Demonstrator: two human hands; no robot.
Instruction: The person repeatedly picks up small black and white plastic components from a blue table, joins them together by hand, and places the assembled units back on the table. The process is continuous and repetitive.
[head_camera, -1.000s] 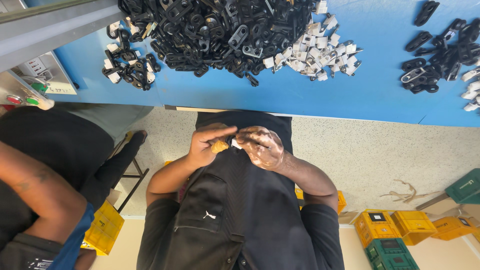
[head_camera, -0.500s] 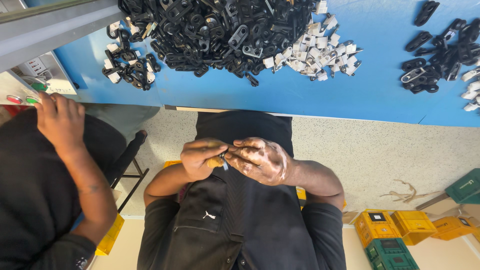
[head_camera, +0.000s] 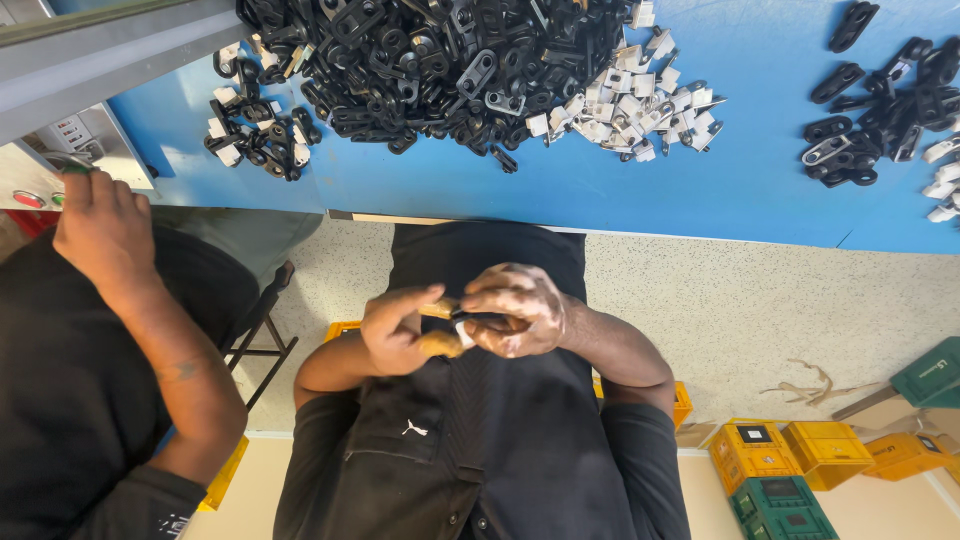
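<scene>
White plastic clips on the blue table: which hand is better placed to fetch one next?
Probably right: the right hand lies nearer the white plastic clips; the left hand sits farther left. Both grip a small black part.

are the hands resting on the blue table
No, both the left hand and right hand are held together above the lap, clear of the blue table.

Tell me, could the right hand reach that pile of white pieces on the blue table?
Probably yes. The white pieces lie straight ahead on the blue table with nothing in between, but the right hand and left hand are both pinching a small dark part.
</scene>
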